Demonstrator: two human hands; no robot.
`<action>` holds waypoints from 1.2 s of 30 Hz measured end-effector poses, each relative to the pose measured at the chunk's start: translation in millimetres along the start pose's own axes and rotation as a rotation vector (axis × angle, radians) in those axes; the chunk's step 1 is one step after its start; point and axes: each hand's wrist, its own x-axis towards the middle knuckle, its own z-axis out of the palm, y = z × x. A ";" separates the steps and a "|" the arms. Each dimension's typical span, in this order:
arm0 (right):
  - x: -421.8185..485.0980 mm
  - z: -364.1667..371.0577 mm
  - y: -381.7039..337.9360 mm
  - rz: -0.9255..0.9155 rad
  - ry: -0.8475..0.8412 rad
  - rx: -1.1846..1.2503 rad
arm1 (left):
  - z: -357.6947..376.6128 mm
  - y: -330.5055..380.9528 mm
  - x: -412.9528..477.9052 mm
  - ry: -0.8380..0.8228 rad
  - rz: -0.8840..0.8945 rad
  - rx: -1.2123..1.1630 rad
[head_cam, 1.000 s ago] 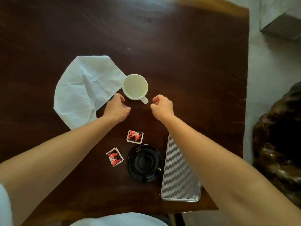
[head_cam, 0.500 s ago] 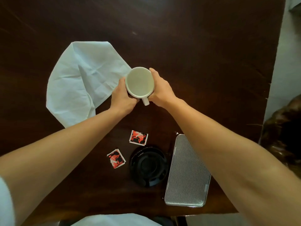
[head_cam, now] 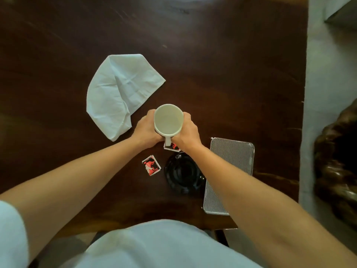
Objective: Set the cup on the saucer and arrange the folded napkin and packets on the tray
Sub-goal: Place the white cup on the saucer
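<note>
A dark, polished wooden table [head_cam: 231, 74] filled most of the view. Pale grey floor [head_cam: 328, 93] ran along the table's right edge, with a glossy dark-brown mass [head_cam: 340, 161], too blurred to identify, right of the table, and a grey block [head_cam: 343, 14] beyond its far right corner

Table [head_cam: 231, 74] is a really dark brown wood with faint lighter grain streaks. Cup [head_cam: 168, 120] is off-white, creamy inside. Napkin [head_cam: 119, 93] is white with a slight bluish tint (could just be the light). Saucer [head_cam: 183, 174] is glossy black. The near packet [head_cam: 151, 165] and the far packet [head_cam: 172, 147] are both red and black with white edges. Tray [head_cam: 231, 157] is silver-grey, covered in fine stripes.
</note>
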 end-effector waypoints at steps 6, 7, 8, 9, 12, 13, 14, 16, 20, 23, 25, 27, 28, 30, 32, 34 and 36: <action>-77.9 41.4 6.7 0.092 0.105 0.093 | 2.0 -26.6 -62.7 -0.074 0.064 0.048; -90.4 49.3 10.3 0.107 0.125 0.099 | 4.1 -31.3 -72.7 -0.102 0.073 0.052; -103.1 56.5 13.9 0.129 0.146 0.108 | 6.3 -35.6 -82.1 -0.127 0.083 0.060; -113.8 62.1 16.9 0.150 0.165 0.124 | 8.5 -38.7 -89.7 -0.151 0.090 0.069; -146.8 75.7 30.1 0.191 0.210 0.140 | 17.2 -42.1 -116.9 -0.224 0.109 0.055; -157.6 78.3 35.6 0.199 0.208 0.141 | 22.1 -42.8 -126.8 -0.241 0.112 0.046; -166.5 80.5 41.1 0.210 0.201 0.139 | 27.8 -44.0 -135.3 -0.247 0.115 0.035; -183.0 83.1 55.3 0.222 0.191 0.129 | 42.0 -45.5 -153.5 -0.251 0.131 -0.009; -203.1 82.3 82.1 0.218 0.185 0.113 | 71.6 -50.5 -179.3 -0.212 0.120 -0.053; -208.5 76.8 100.3 0.200 0.188 0.135 | 89.8 -44.8 -189.5 -0.170 0.115 -0.041; -206.5 72.2 111.5 0.184 0.194 0.141 | 100.1 -39.8 -189.1 -0.160 0.105 -0.025; -202.9 65.1 121.0 0.167 0.191 0.144 | 109.9 -32.2 -186.8 -0.139 0.099 -0.017; -200.9 61.7 124.7 0.161 0.193 0.137 | 114.4 -28.6 -185.1 -0.126 0.099 -0.014; -195.4 56.3 131.2 0.158 0.210 0.132 | 121.9 -24.0 -180.5 -0.114 0.090 -0.009; -188.2 53.2 136.6 0.156 0.210 0.119 | 126.9 -20.6 -174.5 -0.115 0.079 0.011; -179.9 50.3 138.9 0.162 0.186 0.119 | 128.8 -20.7 -166.7 -0.116 0.077 0.028; -169.5 46.6 137.5 0.173 0.163 0.113 | 128.6 -22.1 -156.8 -0.111 0.063 0.035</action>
